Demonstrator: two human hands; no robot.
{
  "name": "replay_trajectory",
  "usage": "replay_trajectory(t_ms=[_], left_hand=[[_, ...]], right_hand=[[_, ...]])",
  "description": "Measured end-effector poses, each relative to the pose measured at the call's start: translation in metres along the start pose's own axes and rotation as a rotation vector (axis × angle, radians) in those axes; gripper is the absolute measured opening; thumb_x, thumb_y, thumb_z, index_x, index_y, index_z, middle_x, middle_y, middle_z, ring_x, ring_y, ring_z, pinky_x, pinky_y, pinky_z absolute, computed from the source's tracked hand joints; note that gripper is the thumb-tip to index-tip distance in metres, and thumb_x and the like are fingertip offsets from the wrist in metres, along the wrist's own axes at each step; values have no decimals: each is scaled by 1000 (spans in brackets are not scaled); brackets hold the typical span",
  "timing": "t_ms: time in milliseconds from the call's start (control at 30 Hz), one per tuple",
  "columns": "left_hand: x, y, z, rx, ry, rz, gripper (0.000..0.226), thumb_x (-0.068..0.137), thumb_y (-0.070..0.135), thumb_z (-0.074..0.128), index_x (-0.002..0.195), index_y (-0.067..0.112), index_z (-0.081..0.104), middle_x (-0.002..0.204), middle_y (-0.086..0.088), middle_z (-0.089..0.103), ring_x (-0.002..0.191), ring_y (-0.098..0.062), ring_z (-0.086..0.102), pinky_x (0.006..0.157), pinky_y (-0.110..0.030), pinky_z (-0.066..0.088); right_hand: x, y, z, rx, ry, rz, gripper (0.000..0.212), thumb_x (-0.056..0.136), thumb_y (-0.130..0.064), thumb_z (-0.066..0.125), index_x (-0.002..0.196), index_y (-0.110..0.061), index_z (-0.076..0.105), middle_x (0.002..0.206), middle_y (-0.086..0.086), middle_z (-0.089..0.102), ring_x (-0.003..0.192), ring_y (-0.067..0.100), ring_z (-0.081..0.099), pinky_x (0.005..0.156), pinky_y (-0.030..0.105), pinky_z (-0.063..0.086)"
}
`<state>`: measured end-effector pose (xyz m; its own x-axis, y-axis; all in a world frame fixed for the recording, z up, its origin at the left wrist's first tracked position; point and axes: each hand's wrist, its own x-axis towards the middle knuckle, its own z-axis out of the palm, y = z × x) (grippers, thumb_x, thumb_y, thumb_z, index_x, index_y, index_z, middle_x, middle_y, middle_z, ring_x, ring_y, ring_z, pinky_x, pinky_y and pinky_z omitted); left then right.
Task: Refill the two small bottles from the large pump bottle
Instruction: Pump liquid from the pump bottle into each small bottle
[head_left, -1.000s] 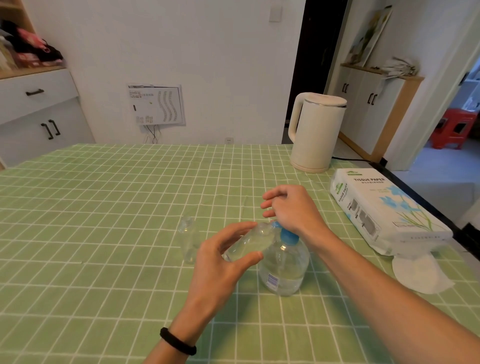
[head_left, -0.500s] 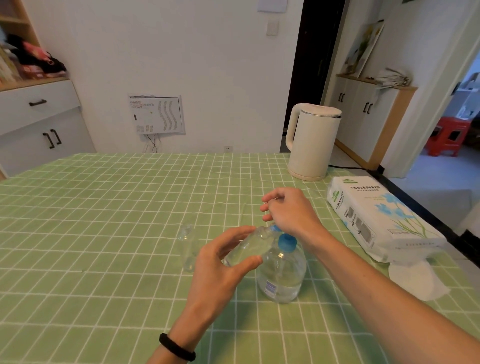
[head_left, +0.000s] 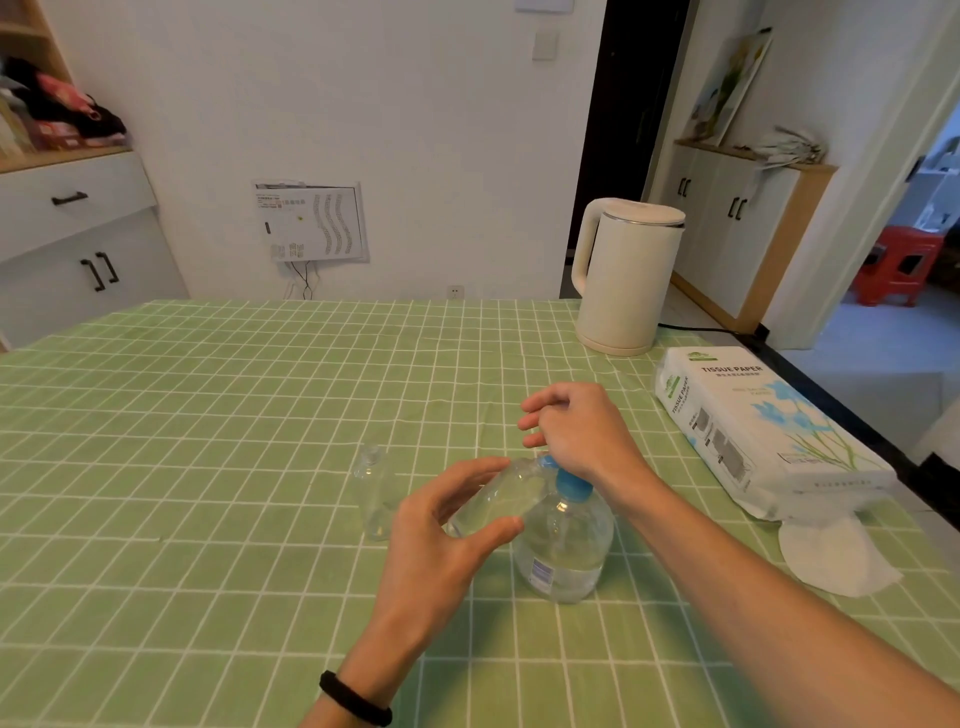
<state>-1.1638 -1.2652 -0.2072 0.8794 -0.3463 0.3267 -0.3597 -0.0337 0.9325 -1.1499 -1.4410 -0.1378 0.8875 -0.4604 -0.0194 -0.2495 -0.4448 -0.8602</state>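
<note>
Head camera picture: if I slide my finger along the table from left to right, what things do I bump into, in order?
Standing small bottle → left hand gripping the tilted small bottle → large pump bottle → tissue paper pack.

The large pump bottle (head_left: 563, 545) is standing on the table (head_left: 208, 415), the tilted small bottle (head_left: 493, 499) seemingly touching its pump. The upright small bottle (head_left: 375, 491) is standing left; kettle (head_left: 623, 275) and tissue pack (head_left: 753, 426) are sitting right.
</note>
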Motion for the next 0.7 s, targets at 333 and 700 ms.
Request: replay_trajectory(t_ms=[333, 700], left_hand=[[0, 2, -3, -55, -12, 6, 49, 78, 9, 90, 121, 26, 75, 119, 15, 79, 117, -5, 72, 108, -24, 52], [3, -5, -4, -66, -1, 13, 51, 77, 7, 90, 121, 29, 75, 119, 16, 78, 117, -4, 71, 106, -18, 51]], right_hand=[[-4, -12, -7, -23, 23, 1, 26, 96, -10, 50, 94, -27, 69, 92, -6, 77, 78, 9, 77, 75, 30, 61], [-3, -7, -1, -25, 27, 9, 32, 95, -3, 46, 98, -21, 72, 91, -5, 78, 79, 10, 77, 66, 24, 56]])
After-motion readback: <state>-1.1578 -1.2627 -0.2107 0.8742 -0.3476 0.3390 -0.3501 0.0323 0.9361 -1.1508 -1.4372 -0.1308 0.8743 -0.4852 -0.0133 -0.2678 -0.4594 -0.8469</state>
